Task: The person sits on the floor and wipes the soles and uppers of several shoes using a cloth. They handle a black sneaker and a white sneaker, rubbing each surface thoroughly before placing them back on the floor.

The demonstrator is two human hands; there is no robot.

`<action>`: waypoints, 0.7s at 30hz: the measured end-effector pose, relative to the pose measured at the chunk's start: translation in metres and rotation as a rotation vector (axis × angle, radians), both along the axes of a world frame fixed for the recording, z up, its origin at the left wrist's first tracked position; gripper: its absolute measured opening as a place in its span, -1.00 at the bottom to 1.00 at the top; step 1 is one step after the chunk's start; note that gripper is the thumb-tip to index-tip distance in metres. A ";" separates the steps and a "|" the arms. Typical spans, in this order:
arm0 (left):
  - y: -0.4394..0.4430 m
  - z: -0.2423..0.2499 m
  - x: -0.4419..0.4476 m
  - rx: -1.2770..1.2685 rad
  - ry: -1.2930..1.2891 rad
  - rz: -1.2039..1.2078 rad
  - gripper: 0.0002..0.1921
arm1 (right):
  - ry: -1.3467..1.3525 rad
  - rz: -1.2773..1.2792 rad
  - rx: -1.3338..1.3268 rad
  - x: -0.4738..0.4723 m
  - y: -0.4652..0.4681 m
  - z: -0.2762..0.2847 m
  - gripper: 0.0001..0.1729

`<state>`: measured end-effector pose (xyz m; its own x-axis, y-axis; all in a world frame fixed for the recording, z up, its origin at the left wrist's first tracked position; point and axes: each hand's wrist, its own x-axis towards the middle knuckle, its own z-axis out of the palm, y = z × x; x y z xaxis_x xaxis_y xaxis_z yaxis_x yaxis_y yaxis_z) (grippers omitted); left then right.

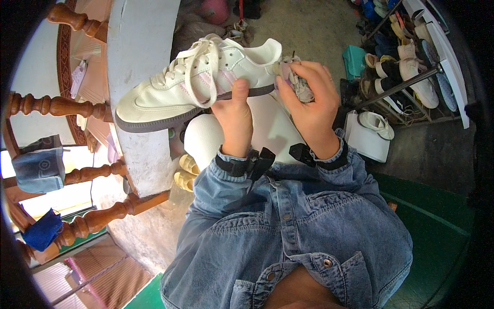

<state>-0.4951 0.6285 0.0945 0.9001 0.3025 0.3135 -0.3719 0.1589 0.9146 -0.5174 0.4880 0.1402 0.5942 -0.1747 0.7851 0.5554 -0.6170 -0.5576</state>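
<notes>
A white sneaker point(166, 92) with pale pink stripes, loose white laces and a dark sole is held up before me, toe to the left. My left hand point(235, 116) grips it from below, the thumb lying against the side just above the sole. At the heel, my right hand point(314, 89) pinches a crumpled, greyish cloth point(301, 85) between thumb and fingers, pressed up to the back of the shoe. The far side of the sneaker and most of my left fingers are hidden.
A shoe rack point(409, 81) with many shoes stands at the right, near a teal box point(353, 61). One white shoe point(376, 124) rests on a white box point(364, 145). Yellow slippers point(185, 179) lie at lower left. Wooden balusters point(58, 105) line the left side.
</notes>
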 end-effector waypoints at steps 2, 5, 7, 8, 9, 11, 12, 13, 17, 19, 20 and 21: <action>-0.002 -0.001 0.000 0.035 -0.007 0.031 -0.41 | -0.016 -0.010 -0.038 0.000 -0.001 0.000 -0.66; -0.004 -0.004 0.003 0.039 -0.050 0.040 -0.43 | -0.056 0.004 -0.098 0.002 -0.003 0.000 -0.63; -0.004 -0.005 0.004 -0.040 -0.025 0.028 -0.43 | -0.068 0.020 -0.136 0.003 -0.004 0.000 -0.61; -0.004 -0.005 0.005 -0.069 -0.015 0.032 -0.44 | -0.068 0.001 -0.143 0.004 -0.005 0.000 -0.61; -0.003 -0.005 0.005 -0.091 -0.017 0.035 -0.44 | -0.058 -0.012 -0.158 0.005 -0.006 0.001 -0.61; -0.002 -0.004 0.005 -0.106 -0.031 0.058 -0.44 | -0.052 -0.027 -0.175 0.006 -0.007 0.002 -0.61; -0.001 -0.004 0.005 -0.106 -0.007 0.041 -0.43 | -0.054 -0.031 -0.180 0.005 -0.007 0.002 -0.61; 0.001 -0.003 0.005 -0.096 0.013 0.021 -0.43 | -0.032 -0.042 -0.176 0.005 -0.007 0.002 -0.62; 0.004 -0.002 0.003 -0.138 0.064 -0.066 -0.48 | -0.059 0.055 -0.228 0.003 -0.008 0.005 -0.62; 0.004 -0.002 0.005 -0.146 0.034 -0.047 -0.46 | -0.066 0.014 -0.233 0.008 -0.009 0.007 -0.62; 0.004 -0.003 0.005 -0.134 0.013 -0.047 -0.46 | -0.075 0.013 -0.242 0.008 -0.009 0.008 -0.62; 0.005 -0.003 0.006 -0.139 0.028 -0.050 -0.44 | -0.080 0.006 -0.248 0.008 -0.010 0.009 -0.62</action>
